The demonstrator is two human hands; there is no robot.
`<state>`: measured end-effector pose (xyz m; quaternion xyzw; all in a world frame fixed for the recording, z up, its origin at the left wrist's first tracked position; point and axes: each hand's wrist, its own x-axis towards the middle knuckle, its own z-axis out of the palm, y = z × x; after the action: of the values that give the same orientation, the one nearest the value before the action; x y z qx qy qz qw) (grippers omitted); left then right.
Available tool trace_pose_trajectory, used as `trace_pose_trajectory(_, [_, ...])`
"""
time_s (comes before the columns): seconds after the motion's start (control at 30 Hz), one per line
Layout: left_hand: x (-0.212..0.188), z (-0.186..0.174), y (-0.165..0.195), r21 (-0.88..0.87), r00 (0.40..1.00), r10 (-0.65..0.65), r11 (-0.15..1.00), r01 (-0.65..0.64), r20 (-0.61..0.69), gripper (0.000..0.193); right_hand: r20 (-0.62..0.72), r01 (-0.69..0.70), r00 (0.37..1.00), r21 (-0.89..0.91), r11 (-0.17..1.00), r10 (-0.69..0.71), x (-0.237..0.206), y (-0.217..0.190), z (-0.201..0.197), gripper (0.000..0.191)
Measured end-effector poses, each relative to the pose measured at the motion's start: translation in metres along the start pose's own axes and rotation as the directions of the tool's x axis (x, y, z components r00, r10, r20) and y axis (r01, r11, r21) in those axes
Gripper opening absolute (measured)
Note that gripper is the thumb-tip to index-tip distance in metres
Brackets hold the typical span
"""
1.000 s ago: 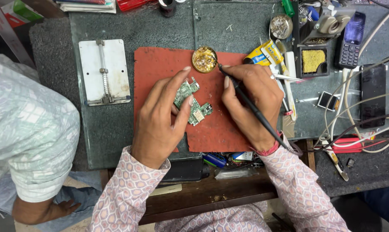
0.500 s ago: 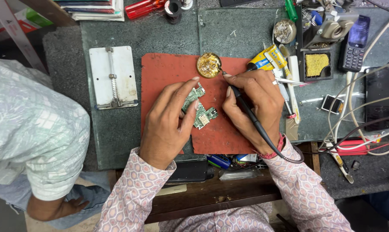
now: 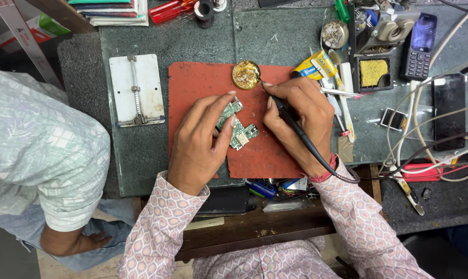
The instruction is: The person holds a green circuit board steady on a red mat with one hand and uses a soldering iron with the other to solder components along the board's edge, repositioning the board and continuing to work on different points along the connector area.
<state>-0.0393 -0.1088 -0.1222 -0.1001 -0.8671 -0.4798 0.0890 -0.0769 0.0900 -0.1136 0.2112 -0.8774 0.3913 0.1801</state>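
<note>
Two bare hands are working over a flat red rubbery mat (image 3: 203, 85) on the grey desk (image 3: 136, 155): the left hand (image 3: 200, 142) is pinching a small green circuit board (image 3: 239, 132) in a closed grip near the mat's middle. The right hand (image 3: 298, 116) is gripping a slim black soldering iron (image 3: 296, 132) like a pen, its tip reaching a round brass tin (image 3: 246, 75) sitting on the mat's top edge. Bare mat is lying open toward the left edge, near a white metal board holder (image 3: 137, 90), while cables and tools are crowding the right.
</note>
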Motion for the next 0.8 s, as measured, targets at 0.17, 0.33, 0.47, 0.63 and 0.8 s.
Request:
trace_pose_trajectory(0.17, [0.004,0.000,-0.002,0.007,1.000,0.022,1.000,-0.022,-0.004,0.040,0.014,0.007,1.000,-0.006,1.000,-0.007,0.005,-0.001,0.000,0.020])
trace_pose_trajectory(0.33, [0.005,0.001,-0.003,0.005,0.999,0.038,0.999,-0.038,-0.009,0.040,-0.008,-0.066,0.998,0.028,0.997,0.067,0.006,-0.005,0.000,0.018])
trace_pose_trajectory(0.47, [0.008,0.002,-0.005,-0.029,1.000,0.017,0.999,-0.017,0.004,0.041,-0.099,-0.239,0.961,0.165,0.957,0.257,-0.009,-0.009,-0.012,0.017])
trace_pose_trajectory(0.63, [0.000,0.001,-0.009,0.088,0.995,0.099,0.991,-0.097,-0.015,0.042,-0.026,-0.326,0.935,0.330,0.886,0.354,-0.046,-0.019,-0.022,0.019])
trace_pose_trajectory(0.8, [-0.004,0.001,-0.009,0.107,0.995,0.095,0.990,-0.094,-0.009,0.047,-0.005,-0.184,0.982,0.163,0.969,0.187,-0.076,-0.031,-0.017,0.018])
